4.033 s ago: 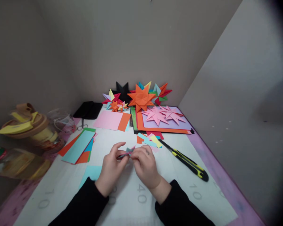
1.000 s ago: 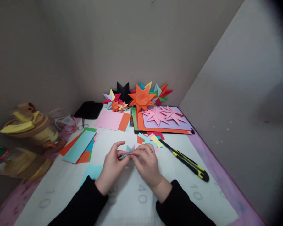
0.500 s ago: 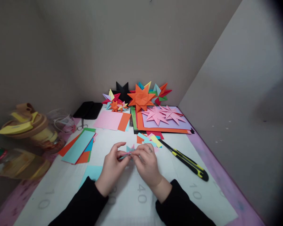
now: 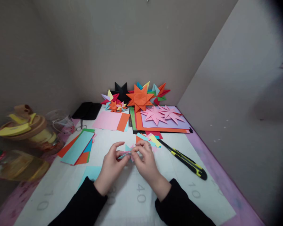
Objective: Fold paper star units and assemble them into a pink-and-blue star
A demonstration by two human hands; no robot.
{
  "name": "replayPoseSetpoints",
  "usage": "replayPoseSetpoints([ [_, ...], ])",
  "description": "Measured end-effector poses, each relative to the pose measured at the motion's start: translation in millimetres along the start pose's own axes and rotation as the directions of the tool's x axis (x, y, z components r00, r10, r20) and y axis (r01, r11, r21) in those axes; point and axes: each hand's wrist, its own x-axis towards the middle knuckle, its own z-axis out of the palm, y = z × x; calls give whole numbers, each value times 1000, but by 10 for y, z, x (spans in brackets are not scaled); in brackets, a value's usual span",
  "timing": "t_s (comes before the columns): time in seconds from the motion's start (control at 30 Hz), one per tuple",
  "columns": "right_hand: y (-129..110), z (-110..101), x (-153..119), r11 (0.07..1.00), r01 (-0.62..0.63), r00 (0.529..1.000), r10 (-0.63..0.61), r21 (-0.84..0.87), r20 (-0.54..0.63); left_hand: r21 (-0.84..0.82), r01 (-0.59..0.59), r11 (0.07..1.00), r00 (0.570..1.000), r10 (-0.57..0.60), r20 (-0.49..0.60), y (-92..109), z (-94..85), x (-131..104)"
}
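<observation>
A small folded paper star (image 4: 128, 149) in pink and light blue is held up between my two hands over the white mat. My left hand (image 4: 113, 163) pinches its left side between thumb and fingers. On its right side, the thumb and fingertips of my right hand (image 4: 145, 159) are closed at the paper's edge. Fingers cover part of the star. Just behind it lie small cut paper strips (image 4: 155, 141) in yellow, blue, orange and pink. A light blue sheet (image 4: 91, 173) rests partly beneath my left wrist.
A yellow-black utility knife (image 4: 187, 163) lies to the right. Coloured paper strips (image 4: 77, 147), scissors (image 4: 81, 126) and a black pouch (image 4: 86, 110) are at left. Finished paper stars (image 4: 140, 98) stand against the wall behind stacked sheets (image 4: 165, 129). A bottle (image 4: 19, 164) and a lidded cup (image 4: 37, 135) edge the left side.
The fingers of my right hand have shifted and spread slightly along the star, so more of its pink points show. My left hand keeps its pinch. The view has moved slightly.
</observation>
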Motion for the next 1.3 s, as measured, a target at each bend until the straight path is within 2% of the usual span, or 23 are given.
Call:
replayPoseSetpoints([
  [0.1, -6, -8, -21, 997, 71, 997, -72, -16, -25, -19, -47, 999, 998, 47, -28, 6, -12, -13],
  [0.23, -33, -39, -56, 964, 239, 961, -253, -119, -114, 92, -165, 982, 982, 172, -75, -6, -34, -72],
  [0.37, -55, -64, -63, 951, 266, 953, -284, -156, -107, 180, -246, 952, 961, 264, -81, -30, -34, -107],
  [0.43, -60, -64, -56, 964, 234, 967, -244, -127, -71, 164, -225, 960, 968, 239, -73, -21, -18, -101],
  [0.5, -57, -50, -43, 984, 167, 985, -169, -57, -41, 80, -161, 984, 985, 165, -55, 7, 5, -83],
  [0.63, -10, 23, -17, 982, -76, 995, 86, 172, -52, -140, 3, 990, 1000, -1, 13, 67, 37, -36],
  [0.7, 22, 67, -12, 922, -213, 973, 230, 323, -17, -182, 55, 982, 998, -47, 48, 72, 39, -19],
  [0.77, 44, 98, -14, 819, -343, 933, 354, 460, 66, -188, 87, 978, 994, -74, 75, 58, 37, -9],
  [0.83, 51, 111, -18, 725, -432, 891, 434, 537, 131, -179, 103, 978, 992, -87, 93, 34, 35, -2],
  [0.9, 48, 107, -19, 680, -468, 868, 474, 564, 149, -168, 109, 980, 990, -91, 109, 11, 36, 6],
  [1.0, 50, 95, -16, 675, -475, 863, 482, 565, 149, -207, 100, 973, 989, -76, 124, -10, 36, 21],
  [1.2, 63, 105, -6, 701, -504, 856, 483, 504, 184, -233, 49, 971, 997, -35, 62, -19, 22, 34],
  [1.3, 35, 108, 9, 646, -532, 838, 492, 547, 235, -245, 44, 968, 998, -33, 49, -11, 13, 23],
])
